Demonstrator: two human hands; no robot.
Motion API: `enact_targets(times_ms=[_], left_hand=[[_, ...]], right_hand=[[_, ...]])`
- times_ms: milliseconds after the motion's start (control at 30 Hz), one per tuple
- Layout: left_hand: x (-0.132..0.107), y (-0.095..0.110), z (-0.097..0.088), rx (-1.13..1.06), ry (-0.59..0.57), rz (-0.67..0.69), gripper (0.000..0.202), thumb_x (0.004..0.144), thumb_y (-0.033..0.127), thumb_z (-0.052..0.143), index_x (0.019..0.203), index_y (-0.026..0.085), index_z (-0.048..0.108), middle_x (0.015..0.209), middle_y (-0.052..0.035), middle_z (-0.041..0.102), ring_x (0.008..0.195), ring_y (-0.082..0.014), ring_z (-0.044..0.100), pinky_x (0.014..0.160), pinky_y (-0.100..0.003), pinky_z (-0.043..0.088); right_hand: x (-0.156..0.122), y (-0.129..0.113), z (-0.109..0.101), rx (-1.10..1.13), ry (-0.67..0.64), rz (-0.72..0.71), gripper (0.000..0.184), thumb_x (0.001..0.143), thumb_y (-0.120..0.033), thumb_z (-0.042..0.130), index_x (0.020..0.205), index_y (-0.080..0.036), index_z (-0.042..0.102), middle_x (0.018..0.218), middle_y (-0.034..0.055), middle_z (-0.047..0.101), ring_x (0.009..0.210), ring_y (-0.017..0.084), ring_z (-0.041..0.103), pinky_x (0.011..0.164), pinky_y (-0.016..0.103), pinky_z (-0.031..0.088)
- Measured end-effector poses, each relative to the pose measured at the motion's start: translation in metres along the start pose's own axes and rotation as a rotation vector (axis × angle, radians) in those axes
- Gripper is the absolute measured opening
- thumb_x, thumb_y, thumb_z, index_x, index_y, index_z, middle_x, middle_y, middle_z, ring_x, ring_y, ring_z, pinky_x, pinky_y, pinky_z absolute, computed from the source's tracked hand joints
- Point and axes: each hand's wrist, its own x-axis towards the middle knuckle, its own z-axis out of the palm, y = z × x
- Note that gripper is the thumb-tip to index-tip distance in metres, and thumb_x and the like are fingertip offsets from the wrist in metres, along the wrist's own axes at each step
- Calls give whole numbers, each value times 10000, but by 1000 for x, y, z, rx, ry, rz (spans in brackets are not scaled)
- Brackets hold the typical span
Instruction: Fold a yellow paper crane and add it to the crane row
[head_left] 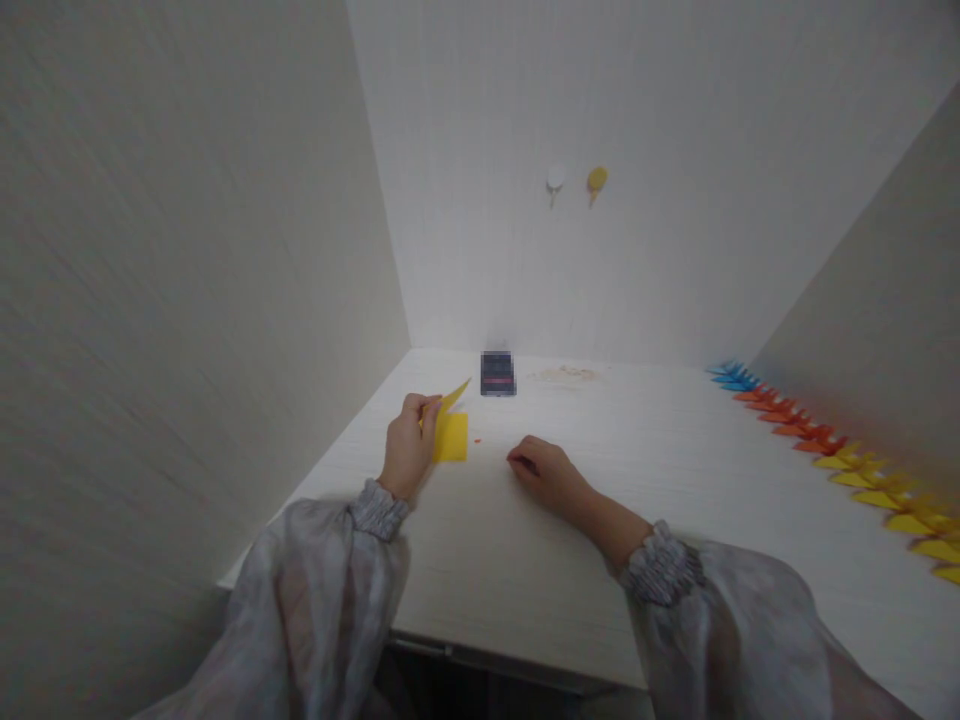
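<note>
My left hand pinches a thin sheet of yellow paper between thumb and fingers, one corner raised to the upper right. Below that sheet, square yellow paper lies flat on the white table; whether it is one sheet or a stack I cannot tell. To the right, my right hand rests over the tabletop, its fingers curled and thumb tip drawn in, with nothing visible in it. Between the hands lies a tiny orange scrap, touched by neither.
A dark, blurred rectangular object stands near the back wall. Folded paper pieces form a row along the right side: blue, orange-red and yellow. White and yellow hooks are on the wall.
</note>
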Motion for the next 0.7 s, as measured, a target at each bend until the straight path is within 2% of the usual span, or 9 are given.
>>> enact_targets(times_ms=[67, 167, 233, 333, 400, 467, 567, 633, 700], left_hand=[[-5, 12, 1, -23, -10, 25, 258, 833, 335, 349, 963, 169, 497, 920, -48, 625, 775, -139, 582, 677, -249, 441], [-17, 23, 8, -121, -255, 155, 244, 842, 278, 334, 953, 187, 532, 949, -34, 620, 860, -135, 573, 759, -248, 432], [-23, 24, 14, -182, -399, 239, 239, 839, 265, 347, 950, 196, 547, 974, -29, 616, 926, -136, 553, 819, -256, 415], [-27, 17, 23, -266, -449, 291, 216, 824, 265, 390, 933, 198, 565, 948, -34, 624, 910, -139, 555, 826, -281, 419], [-26, 11, 30, -337, -397, 285, 161, 788, 280, 464, 855, 187, 577, 947, -50, 617, 922, -150, 546, 846, -303, 412], [-24, 8, 39, -393, -322, 239, 152, 725, 310, 554, 799, 178, 573, 1042, -70, 570, 1002, -175, 505, 890, -334, 383], [-23, 11, 55, -491, -266, 47, 455, 596, 338, 671, 995, 176, 524, 1178, -113, 460, 1086, -210, 442, 887, -339, 386], [-24, 16, 63, -630, -417, -67, 572, 617, 335, 653, 1128, 189, 443, 1118, -107, 512, 958, -181, 530, 816, -322, 431], [-25, 19, 66, -757, -527, -83, 495, 645, 335, 627, 1089, 171, 480, 1033, -88, 572, 886, -166, 562, 778, -301, 446]], right_hand=[[3, 0, 1, 67, 114, 56, 180, 753, -160, 489, 923, -161, 549, 800, 51, 551, 675, 130, 511, 623, 265, 439], [7, -1, 0, 187, 312, 140, 674, 659, -252, 631, 1236, -164, 294, 1105, 137, 450, 724, 138, 521, 618, 287, 470], [8, 0, -3, 220, 297, 123, 864, 579, -280, 702, 1287, -205, 214, 1202, 151, 388, 784, 160, 532, 603, 291, 482], [5, 6, -11, 208, 183, -18, 374, 670, -277, 638, 1028, -217, 547, 1016, 79, 553, 900, 184, 538, 741, 328, 467], [1, 11, -17, 240, 139, -59, 117, 734, -268, 574, 819, -215, 635, 904, 57, 607, 844, 167, 574, 734, 324, 478], [-2, 15, -23, 208, 142, -38, 104, 742, -254, 567, 790, -227, 656, 881, 51, 634, 839, 169, 589, 751, 340, 481], [-4, 16, -29, 190, 182, -38, 141, 752, -240, 556, 847, -255, 659, 925, 39, 649, 878, 175, 589, 823, 374, 457], [-5, 14, -30, 209, 194, -38, 161, 760, -233, 547, 877, -264, 653, 963, 32, 644, 901, 173, 585, 848, 376, 446], [-6, 11, -28, 241, 161, -30, 164, 762, -234, 546, 885, -256, 651, 971, 33, 643, 905, 171, 584, 847, 369, 445]])
